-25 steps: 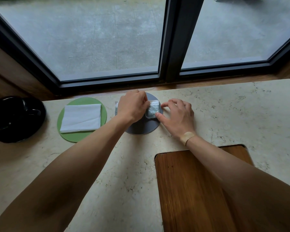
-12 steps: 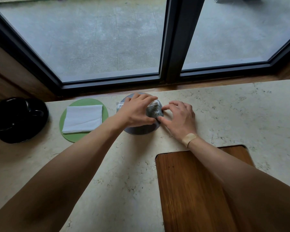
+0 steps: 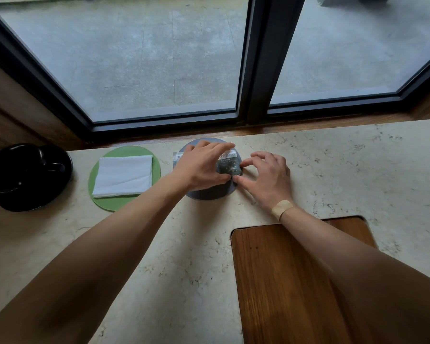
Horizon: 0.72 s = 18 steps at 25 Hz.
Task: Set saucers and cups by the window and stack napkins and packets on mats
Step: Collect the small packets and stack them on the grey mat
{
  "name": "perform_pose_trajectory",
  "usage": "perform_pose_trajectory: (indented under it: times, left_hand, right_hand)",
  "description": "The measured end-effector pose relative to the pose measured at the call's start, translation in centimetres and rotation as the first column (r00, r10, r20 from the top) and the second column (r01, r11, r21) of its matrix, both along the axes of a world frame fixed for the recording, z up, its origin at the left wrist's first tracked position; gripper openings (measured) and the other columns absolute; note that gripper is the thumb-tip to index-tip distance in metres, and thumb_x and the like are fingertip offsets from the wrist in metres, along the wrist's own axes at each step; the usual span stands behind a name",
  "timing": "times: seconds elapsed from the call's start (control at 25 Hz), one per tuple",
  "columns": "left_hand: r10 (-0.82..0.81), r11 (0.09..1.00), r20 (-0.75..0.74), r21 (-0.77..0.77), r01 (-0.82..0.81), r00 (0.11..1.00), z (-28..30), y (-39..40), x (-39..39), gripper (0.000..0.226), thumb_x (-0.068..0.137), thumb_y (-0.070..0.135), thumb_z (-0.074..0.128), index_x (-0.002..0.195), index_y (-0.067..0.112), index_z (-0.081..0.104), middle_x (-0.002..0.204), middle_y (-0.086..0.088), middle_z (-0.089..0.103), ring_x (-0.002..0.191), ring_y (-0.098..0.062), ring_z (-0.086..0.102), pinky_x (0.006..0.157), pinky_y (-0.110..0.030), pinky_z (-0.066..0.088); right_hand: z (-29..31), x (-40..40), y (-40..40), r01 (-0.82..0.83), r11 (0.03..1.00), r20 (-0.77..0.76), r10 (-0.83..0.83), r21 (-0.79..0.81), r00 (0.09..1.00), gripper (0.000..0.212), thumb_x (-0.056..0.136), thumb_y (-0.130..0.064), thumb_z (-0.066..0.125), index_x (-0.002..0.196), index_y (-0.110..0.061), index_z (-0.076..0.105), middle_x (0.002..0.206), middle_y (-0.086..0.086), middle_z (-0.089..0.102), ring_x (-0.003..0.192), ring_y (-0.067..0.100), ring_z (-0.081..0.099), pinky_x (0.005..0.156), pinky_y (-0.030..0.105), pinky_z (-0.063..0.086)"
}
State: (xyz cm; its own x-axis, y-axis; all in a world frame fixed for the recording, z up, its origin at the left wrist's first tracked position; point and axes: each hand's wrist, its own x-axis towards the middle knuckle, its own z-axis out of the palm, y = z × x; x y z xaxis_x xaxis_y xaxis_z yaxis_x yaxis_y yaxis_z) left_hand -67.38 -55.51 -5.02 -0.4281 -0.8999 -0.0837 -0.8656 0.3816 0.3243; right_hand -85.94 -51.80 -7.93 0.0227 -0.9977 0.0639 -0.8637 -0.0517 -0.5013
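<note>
— On the grey mat (image 3: 209,193) by the window (image 3: 159,58), what are we holding?

— We are holding a small dark packet (image 3: 229,166) with a pale printed band along its top. Our left hand (image 3: 201,167) is arching over the mat, fingers curling round the packet's near and far edges, and the packet is sitting over the mat's right part.

— And the other hand?

— Our right hand (image 3: 267,181) is lying just beside the mat's right rim, its thumb and forefinger pinching the packet's right edge while the remaining fingers are curling loosely above the marble counter (image 3: 358,170). A tan plaster (image 3: 281,208) is wrapping the wrist.

— Is anything else lying under our left hand?

— A second pale packet (image 3: 177,157) is poking out at the mat's left edge, mostly hidden by the hand, so we are not reading much of it.

— What are we seeing to the left?

— A green mat (image 3: 124,202) is sitting just beside the grey one, apart from it, with a folded white napkin (image 3: 123,175) lying flat on it. Farther left, near the counter's edge, a black cup (image 3: 23,165) is resting on a black saucer (image 3: 35,197).

— And nearer to us?

— A wooden board (image 3: 283,281) is sitting flush in the counter under our right forearm.
</note>
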Motion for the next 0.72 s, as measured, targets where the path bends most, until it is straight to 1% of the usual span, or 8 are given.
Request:
perform_pose_trajectory:
  times: [0.24, 0.6, 0.68, 0.72]
  left_hand:
    - [0.006, 0.999, -0.001, -0.036, -0.006, 1.0, -0.4, 0.2, 0.0, 0.073, 0.08, 0.052, 0.062, 0.144, 0.032, 0.034, 0.143, 0.003, 0.048, 0.131, -0.023, 0.036, 0.1, -0.045, 0.03]
    - [0.003, 0.999, 0.032, -0.043, -0.001, 0.999, -0.6, 0.4, -0.4, 0.073, 0.081, 0.055, 0.06, 0.145, 0.032, 0.032, 0.145, 0.003, 0.046, 0.132, -0.023, 0.035, 0.101, -0.045, 0.03]
    - [-0.019, 0.998, 0.019, -0.061, 0.02, 1.0, -0.1, 0.5, 0.2, 0.073, 0.08, 0.057, 0.058, 0.144, 0.031, 0.035, 0.147, 0.004, 0.042, 0.132, -0.024, 0.033, 0.102, -0.046, 0.03]
    - [0.0, 0.996, -0.012, -0.086, -0.001, 1.0, 0.3, 0.4, 0.9, 0.072, 0.077, 0.059, 0.054, 0.141, 0.031, 0.04, 0.145, 0.004, 0.042, 0.13, -0.025, 0.033, 0.101, -0.045, 0.031]
  right_hand:
    - [-0.2, 0.2, 0.1, 0.01, 1.0, -0.004, -0.01, -0.018, 1.0, 0.034, 0.075, -0.052, 0.071, 0.103, -0.032, 0.066, 0.126, -0.005, 0.056, 0.119, 0.022, 0.042, 0.097, 0.037, 0.038]
    - [0.0, 0.1, 0.0, 0.002, 1.0, 0.008, -0.002, 0.001, 1.0, 0.033, 0.076, -0.047, 0.072, 0.104, -0.031, 0.066, 0.126, -0.004, 0.055, 0.121, 0.023, 0.04, 0.099, 0.039, 0.037]
    - [0.2, 0.0, 0.1, -0.003, 1.0, 0.009, 0.003, 0.017, 1.0, 0.033, 0.076, -0.047, 0.072, 0.105, -0.031, 0.066, 0.128, -0.003, 0.054, 0.122, 0.023, 0.039, 0.099, 0.038, 0.036]
    - [0.3, 0.0, 0.0, -0.011, 1.0, 0.005, 0.011, 0.03, 1.0, 0.034, 0.077, -0.047, 0.071, 0.107, -0.031, 0.065, 0.13, -0.003, 0.053, 0.123, 0.024, 0.038, 0.098, 0.037, 0.035]
